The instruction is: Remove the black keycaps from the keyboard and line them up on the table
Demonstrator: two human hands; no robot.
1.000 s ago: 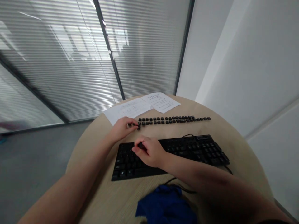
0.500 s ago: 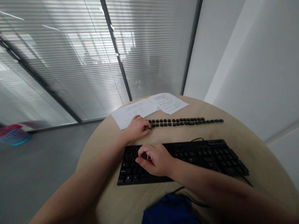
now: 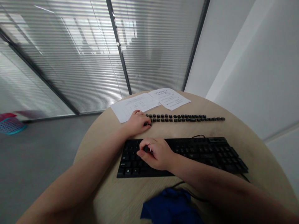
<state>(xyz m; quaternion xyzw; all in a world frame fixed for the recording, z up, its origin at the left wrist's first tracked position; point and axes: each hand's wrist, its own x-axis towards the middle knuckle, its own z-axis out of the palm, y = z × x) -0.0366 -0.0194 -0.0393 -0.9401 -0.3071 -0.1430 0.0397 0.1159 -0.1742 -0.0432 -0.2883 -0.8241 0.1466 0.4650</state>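
Observation:
My left hand [image 3: 137,123] rests on the table at the left end of two rows of loose black keycaps [image 3: 178,120]. Its fingers are curled onto a keycap [image 3: 147,123] at the row's end. Above the left part of a black keyboard [image 3: 203,155], my right hand [image 3: 157,153] is closed around a small tool with thin bright wires, which looks like a wire keycap puller [image 3: 151,150]. The palm and fingers hide most of this tool. Some places on the keyboard under and around the right hand look dark, and I cannot tell which keys are off.
Two printed sheets [image 3: 134,105] lie at the table's far edge. A crumpled blue cloth [image 3: 171,207] and a black cable [image 3: 193,196] are at the near edge. A blue and pink basket [image 3: 11,124] stands on the floor at left, by the glass partition with blinds.
The camera view has shifted slightly. My right hand has turned a little, so the wires show at another angle. My left hand stays at the row's left end.

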